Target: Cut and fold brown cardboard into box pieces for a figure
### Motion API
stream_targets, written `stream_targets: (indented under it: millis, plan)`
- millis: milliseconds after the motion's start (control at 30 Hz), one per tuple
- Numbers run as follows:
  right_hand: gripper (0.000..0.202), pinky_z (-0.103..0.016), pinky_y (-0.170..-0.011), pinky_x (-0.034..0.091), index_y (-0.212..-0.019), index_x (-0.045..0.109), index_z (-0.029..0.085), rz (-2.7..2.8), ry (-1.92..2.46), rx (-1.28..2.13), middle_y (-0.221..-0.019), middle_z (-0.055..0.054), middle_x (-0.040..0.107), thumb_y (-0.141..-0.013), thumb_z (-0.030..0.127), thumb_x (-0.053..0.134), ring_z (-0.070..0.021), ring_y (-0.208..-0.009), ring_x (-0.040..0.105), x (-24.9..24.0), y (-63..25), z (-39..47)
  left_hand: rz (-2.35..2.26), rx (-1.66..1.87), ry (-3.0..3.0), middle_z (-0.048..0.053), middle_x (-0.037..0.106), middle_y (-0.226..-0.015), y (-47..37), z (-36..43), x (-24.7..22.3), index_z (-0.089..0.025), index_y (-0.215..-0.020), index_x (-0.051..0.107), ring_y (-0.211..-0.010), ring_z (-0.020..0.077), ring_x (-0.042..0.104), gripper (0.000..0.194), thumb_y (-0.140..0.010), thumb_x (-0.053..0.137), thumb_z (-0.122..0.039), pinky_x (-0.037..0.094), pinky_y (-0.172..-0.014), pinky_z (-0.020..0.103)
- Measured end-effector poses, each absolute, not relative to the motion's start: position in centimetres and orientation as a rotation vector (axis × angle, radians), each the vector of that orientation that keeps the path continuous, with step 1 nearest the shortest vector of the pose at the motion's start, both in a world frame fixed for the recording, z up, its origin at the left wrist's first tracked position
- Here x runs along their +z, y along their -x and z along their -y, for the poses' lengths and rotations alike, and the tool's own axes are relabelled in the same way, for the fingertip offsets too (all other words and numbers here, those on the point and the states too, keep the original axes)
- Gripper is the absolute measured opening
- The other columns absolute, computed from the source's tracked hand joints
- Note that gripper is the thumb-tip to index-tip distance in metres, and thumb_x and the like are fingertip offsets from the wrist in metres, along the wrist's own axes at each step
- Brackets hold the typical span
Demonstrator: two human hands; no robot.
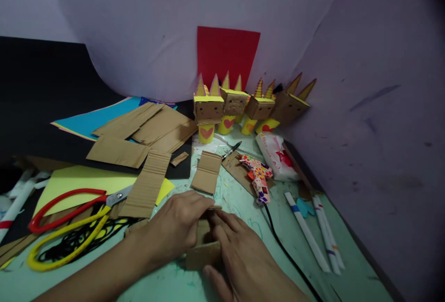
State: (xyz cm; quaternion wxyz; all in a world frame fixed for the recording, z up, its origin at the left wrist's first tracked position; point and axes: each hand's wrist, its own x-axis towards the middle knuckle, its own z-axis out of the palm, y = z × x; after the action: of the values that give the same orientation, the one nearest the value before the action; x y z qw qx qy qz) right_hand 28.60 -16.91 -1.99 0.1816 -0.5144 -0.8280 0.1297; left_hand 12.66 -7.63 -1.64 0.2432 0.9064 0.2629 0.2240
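A small open cardboard box (203,256) is between my hands at the bottom centre, on the green table (243,136). My left hand (174,228) is closed on its left and far side, fingers bent over the far edge. From the right, my right hand (239,251) grips the box, with its thumb at the near side and its fingers at the far edge. Just beyond lies a creased cardboard piece (206,172). A glue gun (259,177) with a flowery cover rests to the right on flat cardboard (237,172).
Scissors (69,218) with red and yellow handles and cardboard strips (148,186) lie left. Box-headed figures (208,112) stand at the back before a red sheet (225,52). A black pen (232,150), a white packet (276,156) and markers (308,232) lie right; a black cable (285,246) runs nearby.
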Motion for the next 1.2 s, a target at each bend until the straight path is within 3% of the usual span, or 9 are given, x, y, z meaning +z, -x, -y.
stream_targets:
  millis: [200,367,500,600,733,800,900,1067,1200]
  plan:
    - [0.049,-0.042,-0.108,0.028,-0.124,0.046,0.009,2.285,1.472,0.508,-0.127,-0.014,0.053,-0.079,0.027,0.052,-0.0267,-0.123,0.04,-1.8,-28.4,17.0,-0.59,0.575,-2.485,0.007,0.069,-0.087,-11.6,8.1,-1.3,-0.018,-0.103,0.063,-0.077,0.0173,0.061,0.032,-0.079,0.044,-0.008,0.046,-0.068,0.027]
    - [0.02,-0.048,-0.104,0.031,-0.098,0.058,0.016,2.33,1.4,0.347,-0.122,-0.012,0.057,-0.08,0.024,0.053,-0.0264,-0.12,0.044,-2.5,-28.5,18.0,-0.889,0.717,-2.214,0.008,0.07,-0.098,-11.6,8.2,-2.0,-0.017,-0.101,0.066,-0.09,0.0193,0.063,0.03,-0.083,0.041,-0.016,0.048,-0.083,0.033]
    - [0.015,-0.034,-0.076,0.047,-0.087,0.059,0.019,2.176,1.119,-0.148,-0.082,-0.005,0.068,-0.082,0.009,0.049,-0.0172,-0.079,0.06,-3.4,-28.8,19.9,-1.156,0.853,-1.76,0.009,0.066,-0.104,-11.6,8.0,-1.3,-0.014,-0.111,0.058,-0.094,0.0211,0.061,0.036,-0.077,0.054,-0.027,0.049,-0.081,0.033]
    - [0.013,-0.027,-0.055,0.044,-0.088,0.06,0.017,2.061,1.087,-0.305,-0.073,-0.005,0.068,-0.082,0.01,0.052,-0.0144,-0.061,0.054,-3.2,-28.8,20.7,-1.173,1.002,-1.393,0.008,0.063,-0.098,-11.2,8.7,-0.5,-0.013,-0.118,0.047,-0.076,0.0171,0.061,0.059,-0.067,0.065,-0.035,0.051,-0.057,0.025]
    - [0.011,-0.026,-0.05,0.041,-0.086,0.061,0.015,2.032,1.018,-0.302,-0.073,-0.007,0.068,-0.081,0.008,0.052,-0.0139,-0.057,0.051,-2.8,-28.1,20.2,-0.952,0.649,-1.149,-0.002,0.055,-0.055,-11.0,10.7,-0.3,-0.01,-0.084,0.059,-0.038,0.0063,0.042,0.042,-0.064,0.065,-0.047,0.033,-0.033,0.017]
    - [0.012,-0.026,-0.051,0.042,-0.084,0.061,0.015,2.039,0.991,-0.256,-0.073,-0.007,0.067,-0.081,0.008,0.052,-0.0143,-0.058,0.052,-2.8,-27.8,19.6,-0.919,0.554,-1.128,-0.003,0.05,-0.047,-11.3,11.5,-0.5,-0.011,-0.065,0.056,-0.033,0.0035,0.035,0.038,-0.061,0.065,-0.048,0.027,-0.032,0.015]
    - [0.016,-0.026,-0.052,0.041,-0.087,0.061,0.016,2.061,1.014,-0.224,-0.073,-0.007,0.066,-0.08,0.007,0.05,-0.0146,-0.059,0.053,-3.2,-27.8,19.2,-0.993,0.529,-1.139,-0.004,0.049,-0.044,-11.9,11.9,-1.1,-0.013,-0.058,0.052,-0.03,0.0032,0.033,0.037,-0.055,0.065,-0.048,0.023,-0.03,0.016]
    - [0.019,-0.025,-0.051,0.041,-0.088,0.062,0.015,2.164,1.033,-0.187,-0.073,-0.007,0.068,-0.08,0.004,0.048,-0.015,-0.059,0.055,-3.8,-28.7,19.3,-1.198,0.323,-1.419,-0.003,0.049,-0.043,-11.9,11.8,-1.6,-0.018,-0.058,0.047,-0.034,0.011,0.043,0.027,-0.071,0.048,-0.042,0.03,-0.034,0.021]
    - [0.021,-0.025,-0.052,0.044,-0.087,0.061,0.014,2.157,1.093,-0.125,-0.075,-0.008,0.068,-0.078,0.001,0.047,-0.0158,-0.062,0.057,-4.0,-28.8,19.7,-1.231,0.478,-2.085,0.003,0.059,-0.064,-10.7,12.5,-0.6,-0.018,-0.07,0.057,-0.063,0.0165,0.056,0.02,-0.081,0.042,-0.024,0.041,-0.058,0.026]
